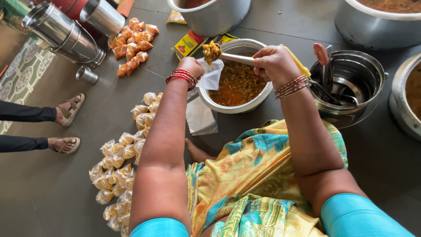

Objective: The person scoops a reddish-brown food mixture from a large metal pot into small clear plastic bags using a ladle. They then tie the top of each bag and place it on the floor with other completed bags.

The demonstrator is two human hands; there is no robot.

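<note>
— 2 hands up at the curry pot [263,94]? Grips?

— Yes. My left hand [191,66] pinches a clear plastic bag [211,75] open at the pot's near rim. My right hand [274,63] is closed around a ladle [230,56], its heaped bowl just above the bag's mouth.

— Farther out?

— Filled packets [119,164] lie left; steel pots beyond.

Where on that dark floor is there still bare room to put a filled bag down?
Bare floor lies left of the pale tied bags, below the sandalled feet. Another patch sits lower right, under the steel pot of ladles. Around the curry bowl and both hands it is crowded.
</note>
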